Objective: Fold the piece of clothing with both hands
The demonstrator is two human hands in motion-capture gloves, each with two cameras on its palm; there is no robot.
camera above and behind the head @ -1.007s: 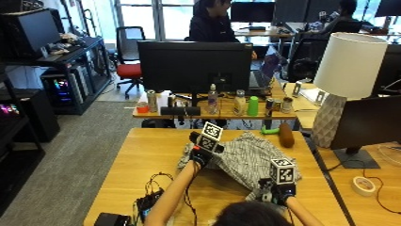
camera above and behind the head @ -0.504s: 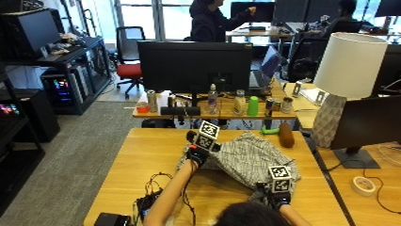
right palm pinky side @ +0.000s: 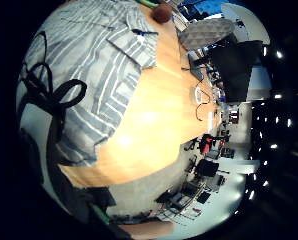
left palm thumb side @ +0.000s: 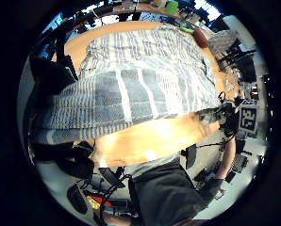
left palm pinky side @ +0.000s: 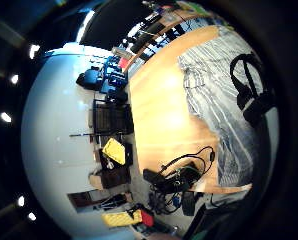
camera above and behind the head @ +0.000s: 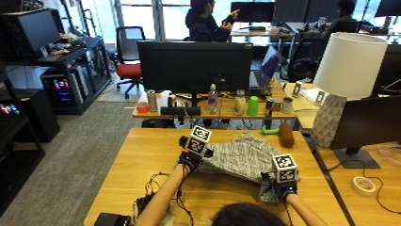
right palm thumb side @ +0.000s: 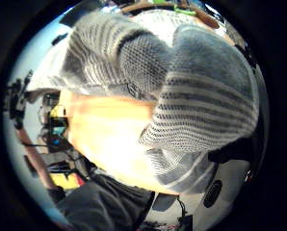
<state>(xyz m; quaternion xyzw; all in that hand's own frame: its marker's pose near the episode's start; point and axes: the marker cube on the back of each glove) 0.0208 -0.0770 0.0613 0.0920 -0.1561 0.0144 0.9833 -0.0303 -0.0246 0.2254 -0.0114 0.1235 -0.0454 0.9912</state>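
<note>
A grey striped garment [camera above and behind the head: 243,156] lies spread on the wooden table [camera above and behind the head: 144,155], in front of the person. My left hand [camera above and behind the head: 190,159] grips its left edge and holds it a little off the table; in the left thumb side palm view the cloth [left palm thumb side: 131,94] hangs as a band above the wood. My right hand [camera above and behind the head: 280,184] pinches the near right corner, where the cloth [right palm thumb side: 201,96] is bunched in thick folds close to the palm. The right hand [left palm thumb side: 225,117] also shows in the left thumb side palm view at the cloth's far end.
A brown oblong object [camera above and behind the head: 285,134] and a green item [camera above and behind the head: 268,131] lie at the table's far edge. Behind stand a monitor [camera above and behind the head: 191,66] and a shelf of bottles [camera above and behind the head: 213,110]. Black cables [camera above and behind the head: 153,188] lie near the front left. A lamp [camera above and behind the head: 341,94] stands at the right.
My left hand has drawn a little toward the person with the cloth's left edge. The right hand stays almost in place at the near right corner.
</note>
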